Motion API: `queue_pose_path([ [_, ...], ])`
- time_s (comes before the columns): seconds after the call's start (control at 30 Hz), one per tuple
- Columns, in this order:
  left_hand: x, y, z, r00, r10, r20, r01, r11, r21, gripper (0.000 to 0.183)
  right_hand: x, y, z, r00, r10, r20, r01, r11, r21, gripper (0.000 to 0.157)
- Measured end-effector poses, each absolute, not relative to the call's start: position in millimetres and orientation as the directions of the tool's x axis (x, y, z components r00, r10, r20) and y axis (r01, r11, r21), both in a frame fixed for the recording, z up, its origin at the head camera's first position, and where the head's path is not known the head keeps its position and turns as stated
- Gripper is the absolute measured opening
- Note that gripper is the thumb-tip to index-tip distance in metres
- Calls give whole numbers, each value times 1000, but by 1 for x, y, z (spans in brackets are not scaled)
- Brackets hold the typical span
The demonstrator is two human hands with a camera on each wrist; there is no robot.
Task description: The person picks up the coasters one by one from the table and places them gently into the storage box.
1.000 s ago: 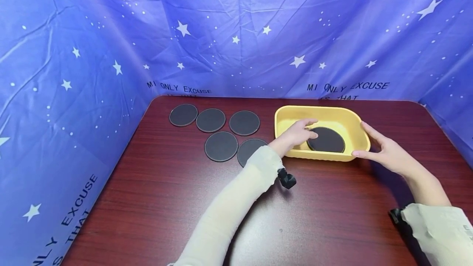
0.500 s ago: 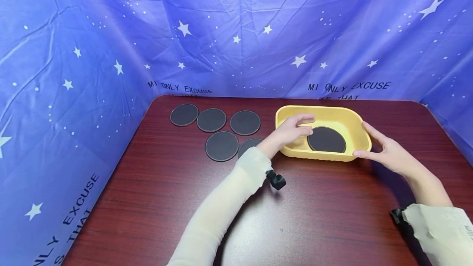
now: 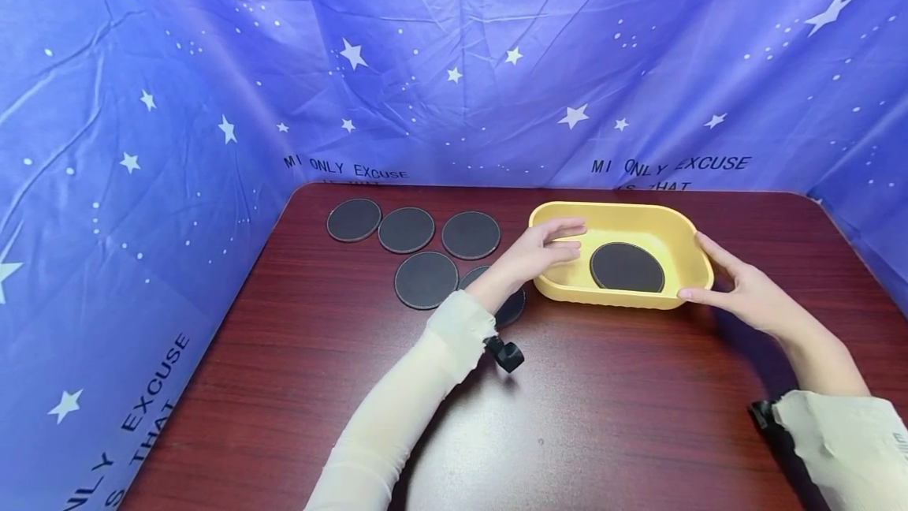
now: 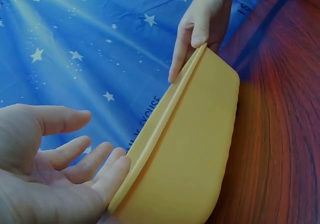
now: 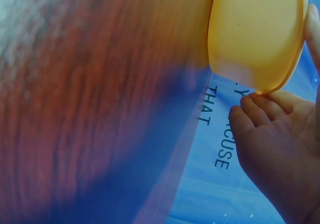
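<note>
A yellow plastic basin (image 3: 610, 297) stands on the table, with one round black coaster (image 3: 627, 267) lying flat on its floor. My left hand (image 3: 535, 253) hovers over the basin's left end, fingers loosely spread and holding nothing. In the left wrist view its fingertips overlap the near rim. At the basin's right end my right hand (image 3: 755, 298) grips the rim, thumb at the front corner and fingers toward the back. Left of the basin lie more stitched-edge coasters, among them a front one (image 3: 426, 281) and one (image 3: 512, 307) partly hidden under my left wrist.
Along the back of the dark red wooden table (image 3: 603, 400) three coasters form a row, the rightmost coaster (image 3: 471, 235) nearest the basin. A blue star-printed curtain (image 3: 461, 101) hangs behind the table and at its sides.
My left hand has drawn leftward from beside the coaster in the basin to above the basin's left end. The right hand and the coaster there stay put.
</note>
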State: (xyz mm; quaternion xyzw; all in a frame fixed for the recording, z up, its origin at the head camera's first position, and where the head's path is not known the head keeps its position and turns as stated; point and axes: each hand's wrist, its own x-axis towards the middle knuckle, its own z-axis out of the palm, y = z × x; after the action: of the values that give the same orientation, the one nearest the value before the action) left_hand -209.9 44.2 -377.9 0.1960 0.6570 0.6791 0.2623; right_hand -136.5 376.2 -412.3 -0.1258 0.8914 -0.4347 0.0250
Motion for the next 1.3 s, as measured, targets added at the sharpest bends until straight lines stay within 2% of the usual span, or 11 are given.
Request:
queue_pose_path([
  [0.57, -207, -4, -378, -795, 606, 0, 11, 14, 1000, 54, -135, 374, -411, -973, -226, 47, -177, 598, -782, 94],
  [1.3, -211, -97, -383, -913, 406, 40, 75, 69, 995, 55, -136, 377, -412, -971, -237, 43, -179, 594, -784, 96],
])
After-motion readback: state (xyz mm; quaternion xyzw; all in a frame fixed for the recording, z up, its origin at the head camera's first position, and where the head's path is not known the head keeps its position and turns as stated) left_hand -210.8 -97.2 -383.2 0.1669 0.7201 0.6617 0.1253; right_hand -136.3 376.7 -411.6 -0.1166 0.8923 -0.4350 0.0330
